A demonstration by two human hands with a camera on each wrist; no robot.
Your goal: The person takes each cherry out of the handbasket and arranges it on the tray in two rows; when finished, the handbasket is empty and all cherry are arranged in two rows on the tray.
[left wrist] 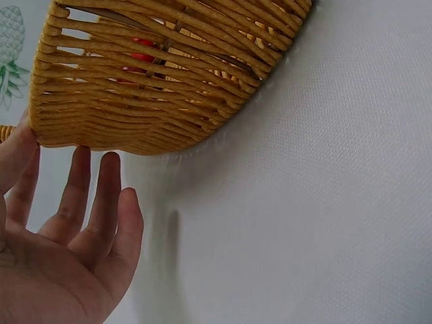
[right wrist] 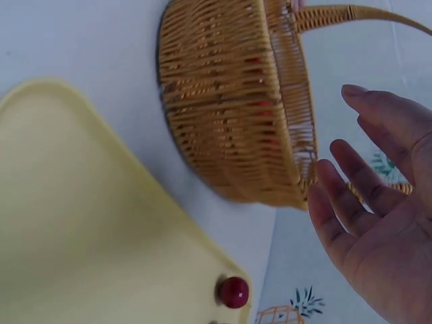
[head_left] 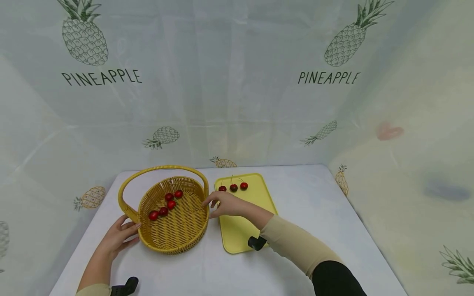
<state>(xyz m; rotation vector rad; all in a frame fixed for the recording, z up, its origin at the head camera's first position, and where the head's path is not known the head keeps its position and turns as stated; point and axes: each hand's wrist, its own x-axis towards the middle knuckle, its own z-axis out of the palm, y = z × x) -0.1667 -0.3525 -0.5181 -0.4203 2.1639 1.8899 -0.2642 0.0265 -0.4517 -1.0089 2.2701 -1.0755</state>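
wicker basket beside a yellow tray, a hand on either side

the basket stands on the left part of the white worktop, its handle arching over the far side. five red cherries lie inside, mostly toward the left and back. the person's left hand is at its left side, below the foot of the handle, touching it; that grip is loose, the fingers fairly straight rather than wrapped round. the right hand reaches over the tray to the basket's right rim. its grip is slack too, fingers parted; i cannot tell whether they press on the weave. three stemmed cherries sit in a row near the tray's far edge. behind hangs a pale sheet printed with pineapples.
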